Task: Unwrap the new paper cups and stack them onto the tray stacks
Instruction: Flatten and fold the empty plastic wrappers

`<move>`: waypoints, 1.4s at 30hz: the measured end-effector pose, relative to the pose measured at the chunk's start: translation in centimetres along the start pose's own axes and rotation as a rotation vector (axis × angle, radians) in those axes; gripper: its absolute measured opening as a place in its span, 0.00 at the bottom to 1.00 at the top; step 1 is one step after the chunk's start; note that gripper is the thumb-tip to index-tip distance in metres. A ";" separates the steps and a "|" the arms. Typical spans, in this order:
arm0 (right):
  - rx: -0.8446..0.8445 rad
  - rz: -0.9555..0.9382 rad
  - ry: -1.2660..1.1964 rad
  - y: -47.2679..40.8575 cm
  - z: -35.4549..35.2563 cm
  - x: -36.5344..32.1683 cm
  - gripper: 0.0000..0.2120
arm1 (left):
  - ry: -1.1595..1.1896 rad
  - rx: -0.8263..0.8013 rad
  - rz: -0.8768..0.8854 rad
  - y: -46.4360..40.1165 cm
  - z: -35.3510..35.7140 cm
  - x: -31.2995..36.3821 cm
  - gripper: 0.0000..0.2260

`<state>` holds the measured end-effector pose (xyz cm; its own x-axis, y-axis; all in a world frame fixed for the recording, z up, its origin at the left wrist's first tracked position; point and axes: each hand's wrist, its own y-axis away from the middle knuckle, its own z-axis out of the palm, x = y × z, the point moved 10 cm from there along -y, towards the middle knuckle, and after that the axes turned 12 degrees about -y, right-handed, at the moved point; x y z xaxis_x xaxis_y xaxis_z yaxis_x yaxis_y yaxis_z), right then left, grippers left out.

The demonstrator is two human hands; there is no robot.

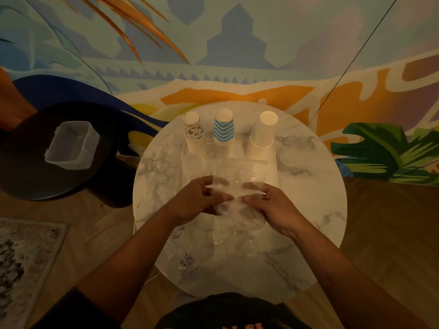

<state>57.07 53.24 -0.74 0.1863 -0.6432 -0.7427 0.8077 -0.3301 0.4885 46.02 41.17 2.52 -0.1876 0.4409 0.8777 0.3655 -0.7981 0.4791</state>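
Observation:
Three upside-down cup stacks stand along the far side of a clear tray (274, 167): a stack with small coloured prints (194, 132), a blue-and-white zigzag stack (223, 131) and a plain white stack (262, 138). Over the tray's near edge, my left hand (197, 201) and my right hand (270, 205) both pinch a clear plastic wrapper (234, 186) and hold it stretched between them. The wrapper's lower part hangs down over the table toward me. I cannot tell whether cups are inside it.
The tray sits on a round marble-look table (320, 210) against a painted mural wall. More crumpled clear plastic (187, 264) lies on the table's near left. A clear plastic box (73, 144) rests on a dark round stool at the left. A rug (23, 269) covers the wooden floor.

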 end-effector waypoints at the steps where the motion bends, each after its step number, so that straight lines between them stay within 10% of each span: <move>1: 0.025 -0.007 -0.045 0.1 -0.1 -0.2 0.14 | 0.026 -0.064 -0.004 0.1 0.3 0.0 0.17; 12: -0.197 0.053 -0.278 0.4 1.0 -0.8 0.29 | 0.211 -0.151 -0.059 0.0 -0.1 -0.7 0.20; 19: -0.062 -0.043 -0.137 -0.1 -0.5 -2.0 0.14 | 0.260 -0.069 0.024 0.4 -1.8 0.6 0.24; 23: -0.054 0.034 -0.178 -0.1 -0.2 -2.1 0.11 | -0.051 -0.076 0.108 0.5 -2.1 1.7 0.20; 27: -0.167 0.251 -0.158 0.3 0.7 -0.2 0.29 | -0.391 -0.085 0.177 0.8 -1.8 3.0 0.23; 35: -0.044 -0.045 0.344 -0.8 -0.2 -0.8 0.25 | 0.203 -0.017 -0.056 0.4 -0.8 -1.3 0.24; 42: 0.165 -0.203 0.358 -0.8 -1.1 0.2 0.24 | -0.013 0.296 -0.194 -0.2 0.9 -5.5 0.28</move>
<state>57.04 54.15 -1.78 0.2381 -0.2837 -0.9289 0.7535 -0.5495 0.3610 47.78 39.31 -2.39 -0.2682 0.5793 0.7697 0.5730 -0.5464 0.6109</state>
